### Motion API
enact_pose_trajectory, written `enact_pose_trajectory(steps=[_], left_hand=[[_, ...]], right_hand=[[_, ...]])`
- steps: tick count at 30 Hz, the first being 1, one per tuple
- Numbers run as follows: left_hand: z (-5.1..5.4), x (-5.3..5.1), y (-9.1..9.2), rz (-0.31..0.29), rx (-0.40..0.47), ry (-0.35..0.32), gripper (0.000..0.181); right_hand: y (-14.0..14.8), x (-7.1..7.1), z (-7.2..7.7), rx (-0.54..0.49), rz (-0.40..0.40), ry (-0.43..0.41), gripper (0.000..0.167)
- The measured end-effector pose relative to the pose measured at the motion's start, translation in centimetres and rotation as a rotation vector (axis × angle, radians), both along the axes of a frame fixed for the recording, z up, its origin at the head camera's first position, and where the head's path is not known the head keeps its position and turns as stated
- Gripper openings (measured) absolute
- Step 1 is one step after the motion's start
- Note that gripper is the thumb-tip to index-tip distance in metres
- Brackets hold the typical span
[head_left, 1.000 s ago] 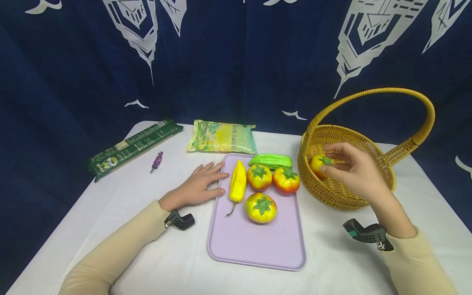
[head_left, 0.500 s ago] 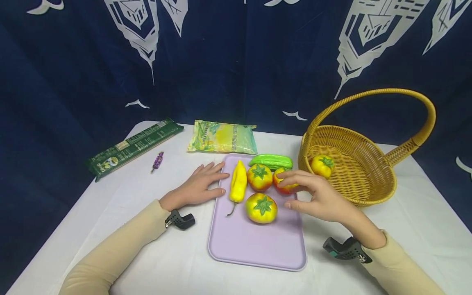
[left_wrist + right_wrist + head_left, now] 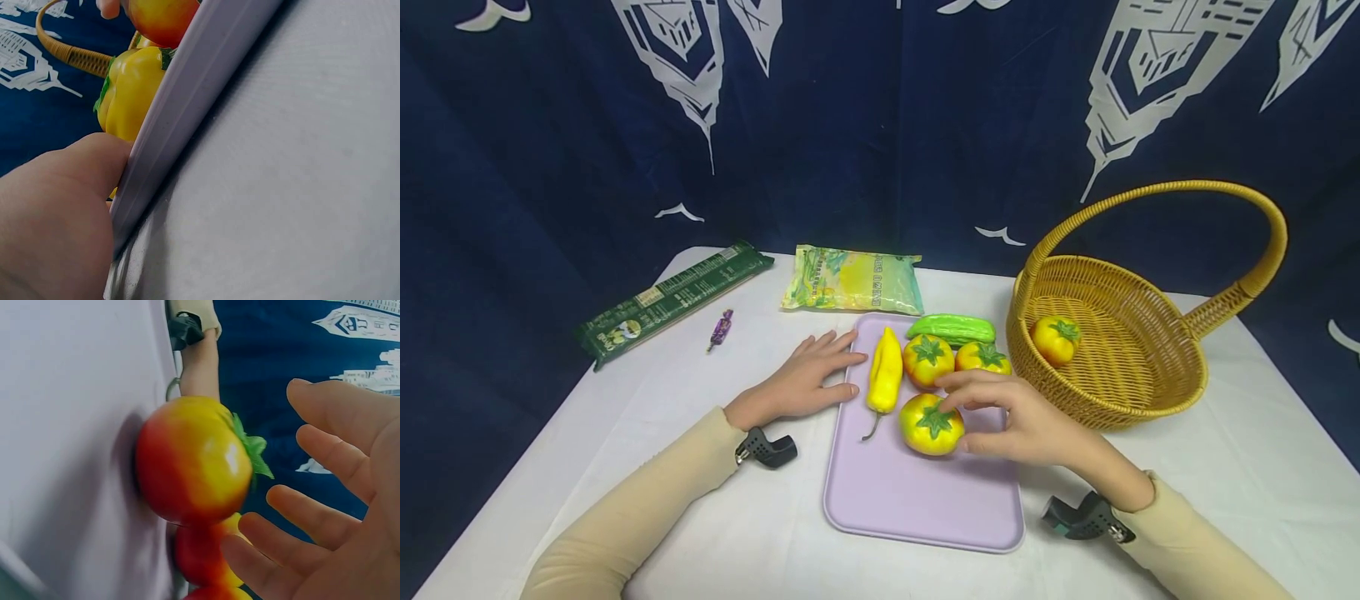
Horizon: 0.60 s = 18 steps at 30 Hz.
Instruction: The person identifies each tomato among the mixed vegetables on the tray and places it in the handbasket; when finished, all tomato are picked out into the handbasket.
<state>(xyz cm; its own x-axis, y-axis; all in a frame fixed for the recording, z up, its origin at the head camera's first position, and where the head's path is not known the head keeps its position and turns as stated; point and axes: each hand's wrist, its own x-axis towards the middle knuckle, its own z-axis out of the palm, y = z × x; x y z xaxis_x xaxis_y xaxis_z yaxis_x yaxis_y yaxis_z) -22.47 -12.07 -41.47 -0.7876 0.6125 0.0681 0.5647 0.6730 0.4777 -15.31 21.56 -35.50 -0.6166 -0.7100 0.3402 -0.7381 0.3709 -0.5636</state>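
Note:
A lilac tray (image 3: 925, 508) holds a yellow pepper (image 3: 886, 371), a green cucumber-like vegetable (image 3: 951, 328) and three yellow-red tomatoes with green leafy tops. My left hand (image 3: 805, 379) rests flat at the tray's left edge, fingers spread over the rim beside the pepper. Over the tray's right side, my right hand (image 3: 1018, 421) is at the front tomato (image 3: 921, 432), fingers apart and loosely bent. In the right wrist view a gap shows between those fingers and that tomato (image 3: 194, 459). The two back tomatoes (image 3: 927, 357) sit behind it, one partly covered by the right hand.
Right of the tray stands a wicker basket (image 3: 1090, 408) with a tall arched handle, one tomato (image 3: 1056, 340) inside. Behind the tray lies a yellow-green packet (image 3: 853, 279). A long green package (image 3: 673, 304) and a purple wrapped candy (image 3: 720, 330) lie at the left.
My right hand has left the basket, where a tomato now sits uncovered, and moved left over the tray, past the right back tomato to the front one. The left hand stays put.

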Motion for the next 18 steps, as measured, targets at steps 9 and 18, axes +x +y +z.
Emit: enact_pose_trajectory(steps=[9,18], left_hand=[[-0.1,0.0,0.0,-0.01,0.02,0.014,0.057],[-0.2,0.0,-0.1,-0.01,0.023,0.018,0.057]], right_hand=[[-0.4,-0.1,-0.9,0.023,-0.013,0.006,0.035],[-0.7,0.0,-1.7,0.008,-0.006,-0.101,0.037]])
